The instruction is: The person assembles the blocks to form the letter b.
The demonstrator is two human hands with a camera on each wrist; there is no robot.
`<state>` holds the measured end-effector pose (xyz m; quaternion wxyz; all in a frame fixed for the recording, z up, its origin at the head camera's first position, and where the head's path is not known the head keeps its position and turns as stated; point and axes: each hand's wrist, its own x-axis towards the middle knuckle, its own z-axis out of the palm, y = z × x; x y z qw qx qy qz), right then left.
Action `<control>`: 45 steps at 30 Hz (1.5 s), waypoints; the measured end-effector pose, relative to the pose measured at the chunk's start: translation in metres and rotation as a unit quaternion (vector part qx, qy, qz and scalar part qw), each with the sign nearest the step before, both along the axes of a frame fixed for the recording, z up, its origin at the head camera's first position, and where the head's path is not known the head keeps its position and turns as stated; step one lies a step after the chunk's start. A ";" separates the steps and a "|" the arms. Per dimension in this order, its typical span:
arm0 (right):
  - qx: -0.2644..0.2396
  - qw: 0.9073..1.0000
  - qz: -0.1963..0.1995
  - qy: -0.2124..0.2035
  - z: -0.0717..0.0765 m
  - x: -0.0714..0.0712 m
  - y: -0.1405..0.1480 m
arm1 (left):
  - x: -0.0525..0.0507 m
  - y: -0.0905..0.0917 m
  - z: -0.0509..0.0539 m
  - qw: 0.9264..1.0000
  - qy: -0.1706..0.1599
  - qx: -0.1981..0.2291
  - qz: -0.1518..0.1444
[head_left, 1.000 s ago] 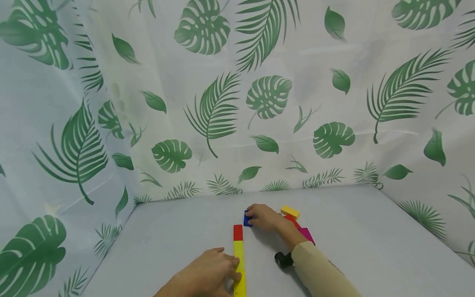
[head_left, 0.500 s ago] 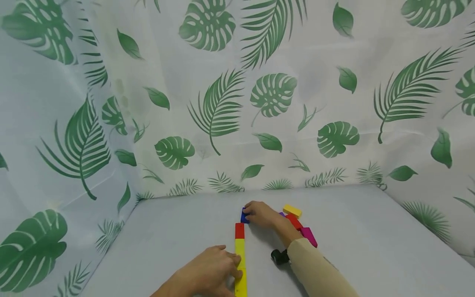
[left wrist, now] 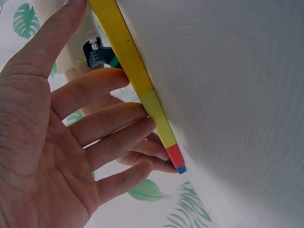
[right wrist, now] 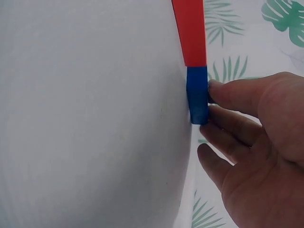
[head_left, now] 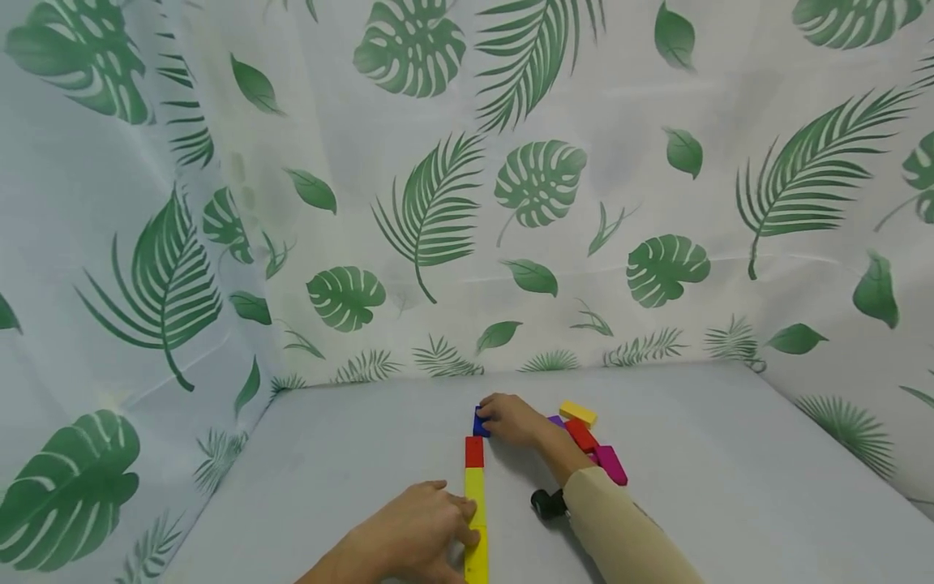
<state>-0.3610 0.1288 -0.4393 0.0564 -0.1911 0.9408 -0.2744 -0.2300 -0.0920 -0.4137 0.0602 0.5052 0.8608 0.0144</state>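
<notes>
My right grip [head_left: 512,422] pinches the blue block [right wrist: 197,97] at the red block's [head_left: 474,453] 12 o'clock; my left grip [head_left: 419,531], loosely spread, touches yellow blocks [head_left: 475,483].

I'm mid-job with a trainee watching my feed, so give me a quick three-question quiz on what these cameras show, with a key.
1. What colour is the block at the fingertips of the right hand? A) green B) blue C) orange

2. True or false: the left hand is touching the pile of loose blocks.

3. Fill in: in the row, moving away from the person, the first block past the two yellow blocks is ____.

Key
1. B: it is the blue block.
2. False: its fingers touch the yellow blocks.
3. Red: the red block comes directly after them.
</notes>
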 end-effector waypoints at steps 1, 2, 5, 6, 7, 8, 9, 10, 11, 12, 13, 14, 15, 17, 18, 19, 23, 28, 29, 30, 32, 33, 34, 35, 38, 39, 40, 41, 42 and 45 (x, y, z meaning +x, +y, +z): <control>-0.001 1.000 0.000 -0.002 -0.002 0.001 -0.002 | 0.002 -0.001 -0.002 1.000 0.002 0.001 -0.002; 0.001 1.000 0.001 -0.003 -0.005 0.002 -0.003 | 0.003 -0.002 -0.003 1.000 0.003 0.002 -0.004; 0.001 1.000 0.000 -0.009 -0.012 0.006 -0.006 | 0.007 -0.003 -0.008 1.000 0.002 0.001 -0.005; 0.000 1.000 0.000 -0.011 -0.015 0.007 -0.007 | 0.008 -0.004 -0.010 1.000 0.001 0.000 -0.005; -0.002 1.000 0.000 -0.012 -0.017 0.009 -0.008 | 0.009 -0.004 -0.011 1.000 -0.001 -0.001 -0.004; -0.003 1.000 0.000 -0.012 -0.018 0.010 -0.009 | 0.010 -0.005 -0.013 1.000 -0.002 -0.003 -0.003; -0.007 1.000 -0.002 -0.014 -0.020 0.012 -0.009 | 0.011 -0.005 -0.014 1.000 -0.004 -0.003 -0.003; -0.010 1.000 -0.004 -0.015 -0.021 0.013 -0.009 | 0.011 -0.005 -0.015 1.000 -0.009 -0.003 -0.001; -0.014 1.000 -0.006 -0.017 -0.022 0.015 -0.009 | 0.012 -0.004 -0.016 1.000 -0.011 -0.002 0.001; -0.016 1.000 -0.008 -0.017 -0.022 0.017 -0.008 | 0.013 -0.003 -0.016 1.000 -0.014 -0.003 0.002; -0.017 1.000 -0.007 -0.014 -0.023 0.018 -0.006 | 0.013 -0.002 -0.016 1.000 -0.017 -0.004 0.004; -0.018 1.000 -0.008 -0.013 -0.024 0.019 -0.005 | 0.013 0.000 -0.016 1.000 -0.019 -0.006 0.005; -0.017 1.000 -0.006 -0.013 -0.024 0.019 -0.003 | 0.013 0.001 -0.016 1.000 -0.020 -0.007 0.007; -0.015 1.000 0.002 -0.012 -0.025 0.020 0.001 | 0.014 0.004 -0.015 1.000 -0.018 -0.013 0.008; -0.014 1.000 0.009 -0.010 -0.025 0.019 0.003 | 0.014 0.005 -0.015 1.000 -0.012 -0.017 0.007; -0.015 1.000 0.015 -0.011 -0.024 0.018 0.005 | 0.014 0.006 -0.014 1.000 -0.009 -0.019 0.007; -0.013 0.999 0.034 -0.011 -0.021 0.016 0.007 | 0.013 0.008 -0.012 1.000 0.009 -0.022 0.002; -0.005 0.999 0.038 -0.019 -0.022 0.018 0.005 | 0.015 0.007 -0.012 0.999 0.018 -0.028 -0.009; -0.006 0.999 0.037 -0.023 -0.023 0.019 0.004 | 0.015 0.006 -0.013 0.999 0.015 -0.029 -0.008; -0.007 0.999 0.038 -0.025 -0.023 0.020 0.003 | 0.016 0.006 -0.013 0.999 0.014 -0.030 -0.008; -0.008 0.999 0.037 -0.028 -0.024 0.020 0.001 | 0.017 0.004 -0.013 0.999 0.012 -0.033 -0.003; -0.009 0.999 0.037 -0.031 -0.023 0.020 -0.001 | 0.017 0.003 -0.013 0.999 0.011 -0.034 0.000; -0.007 0.999 0.039 -0.029 -0.023 0.019 -0.002 | 0.017 0.002 -0.012 0.999 0.010 -0.034 0.003; -0.005 0.999 0.041 -0.026 -0.022 0.017 -0.003 | 0.016 0.001 -0.011 0.999 0.009 -0.034 0.006; -0.002 0.999 0.048 -0.025 -0.018 0.011 -0.006 | 0.013 -0.001 -0.008 0.999 0.011 -0.037 0.013; -0.001 0.998 0.051 -0.025 -0.016 0.009 -0.007 | 0.013 -0.002 -0.007 0.999 0.014 -0.038 0.015; 0.001 0.998 0.054 -0.021 -0.014 0.007 -0.008 | 0.011 -0.002 -0.005 0.999 0.015 -0.039 0.018; 0.002 0.998 0.057 -0.021 -0.012 0.006 -0.008 | 0.010 -0.002 -0.004 0.999 0.018 -0.040 0.020; 0.002 0.998 0.056 -0.023 -0.010 0.004 -0.008 | 0.009 -0.002 -0.003 0.999 0.022 -0.042 0.021; 0.007 0.998 0.056 -0.020 -0.004 -0.001 -0.006 | 0.005 0.000 0.000 0.998 0.028 -0.044 0.023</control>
